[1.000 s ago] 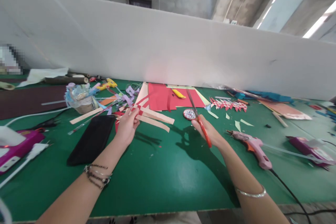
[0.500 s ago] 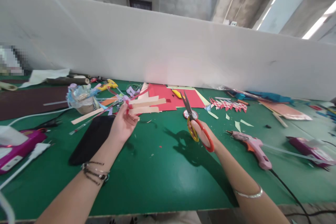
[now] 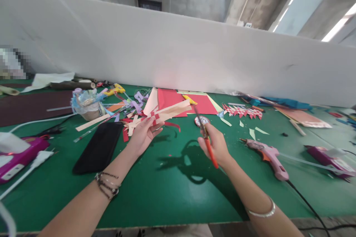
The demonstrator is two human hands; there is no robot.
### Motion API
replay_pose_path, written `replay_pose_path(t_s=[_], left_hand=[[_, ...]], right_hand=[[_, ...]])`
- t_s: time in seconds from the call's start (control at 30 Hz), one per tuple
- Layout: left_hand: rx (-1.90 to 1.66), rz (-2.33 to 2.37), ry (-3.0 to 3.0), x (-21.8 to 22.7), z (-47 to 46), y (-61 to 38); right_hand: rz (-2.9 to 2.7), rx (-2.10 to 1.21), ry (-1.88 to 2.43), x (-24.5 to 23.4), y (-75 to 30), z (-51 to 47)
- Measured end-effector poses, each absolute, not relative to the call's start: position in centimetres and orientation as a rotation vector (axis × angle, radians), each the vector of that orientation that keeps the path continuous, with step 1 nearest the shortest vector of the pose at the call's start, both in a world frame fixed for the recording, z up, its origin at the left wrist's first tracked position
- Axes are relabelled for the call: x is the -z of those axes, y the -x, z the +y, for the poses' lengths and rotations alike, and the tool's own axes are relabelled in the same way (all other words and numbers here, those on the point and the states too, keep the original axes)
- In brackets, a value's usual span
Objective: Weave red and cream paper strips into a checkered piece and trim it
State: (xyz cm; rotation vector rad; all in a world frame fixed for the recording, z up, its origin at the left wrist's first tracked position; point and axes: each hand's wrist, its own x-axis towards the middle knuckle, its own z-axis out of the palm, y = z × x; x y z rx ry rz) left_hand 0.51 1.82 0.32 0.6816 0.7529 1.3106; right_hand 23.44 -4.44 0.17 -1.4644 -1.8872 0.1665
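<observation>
My left hand (image 3: 144,133) is closed on a woven piece of red and cream paper strips (image 3: 174,110), whose loose cream ends point right. A red strip (image 3: 174,125) curls out below it. In my right hand (image 3: 217,142) is a pair of scissors (image 3: 209,148) with orange handles, seen nearly edge-on, blades pointing up and away. The blades are apart from the strips, and I cannot tell how wide they stand. Behind the hands lie red paper sheets (image 3: 207,103), a yellow tool (image 3: 189,99) and a round tape roll (image 3: 200,120).
A pink glue gun (image 3: 268,153) lies at right, its black cord running off the front edge. A checkered red-and-white woven strip (image 3: 243,111) sits farther back. At left are a black phone-like slab (image 3: 98,148), a wrapped pot (image 3: 87,105) and a purple power strip (image 3: 20,159).
My left hand has moved right and slightly lower with the paper strips, turning them. My right hand has rotated the scissors from broadside to nearly edge-on.
</observation>
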Motion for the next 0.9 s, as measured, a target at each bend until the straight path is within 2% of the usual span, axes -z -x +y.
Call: replay_pose_path(t_s=[0.23, 0.9], left_hand=[[-1.278, 0.685, -0.664, -0.4, 1.4, -0.6], [-1.258, 0.654, -0.652, -0.6, 0.8, -0.8]], right_hand=[[-2.216, -0.134, 1.584, 0.1, -21.7, -4.5], [-2.248, -0.111, 1.74, 0.2, -21.7, -4.4]])
